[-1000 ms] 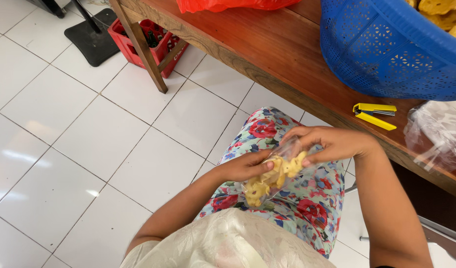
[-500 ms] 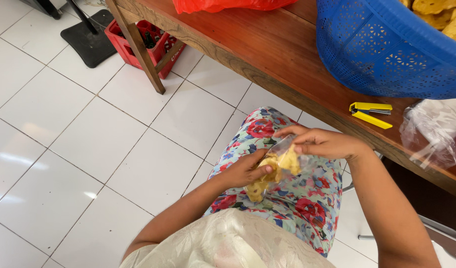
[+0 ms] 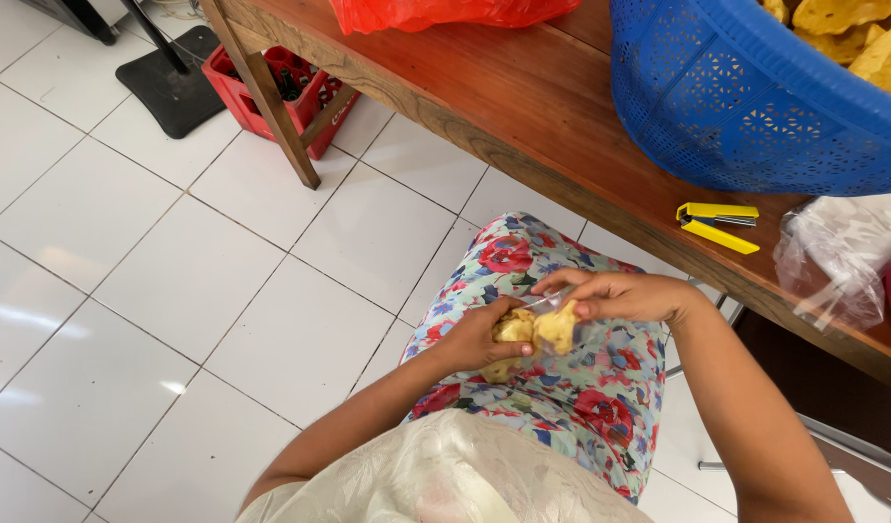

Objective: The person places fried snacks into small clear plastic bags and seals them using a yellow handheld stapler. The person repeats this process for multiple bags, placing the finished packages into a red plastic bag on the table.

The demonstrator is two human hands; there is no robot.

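**Op:** White tile floor (image 3: 125, 291) below, wooden bench (image 3: 523, 116) running along the top-right. I'm seated at its front edge w/ lap in floral fabric (image 3: 581, 387).

**Obs:** What's in hand?

**Op:** Small clear bag of yellow chips (image 3: 532, 334), held over my lap, just off the bench's front edge. Probably kept low and close to the body so both hands can work the bag mouth w/o spilling.

**Obs:** Grip?

**Op:** Left hand (image 3: 484, 339) is cupped shut around the bag's bulk from below, thumb on top. Right hand (image 3: 620, 295) pinches the plastic top btwn thumb and fingertips, palm down, wrist bent in toward the left.

**Obs:** Arm pose?

**Op:** Both forearms angle in from the bottom of the view, elbows wide, hands meeting at mid-lap.

**Obs:** On the bench?

**Op:** Blue perforated basket (image 3: 755, 107) of the same yellow chips near the right end, yellow stapler (image 3: 719, 223) by the front edge within reach of the right hand, crumpled clear plastic (image 3: 838, 257) beside it, red bag (image 3: 445, 12) at the back. Red crate (image 3: 281, 92) sits on the floor by the bench leg.
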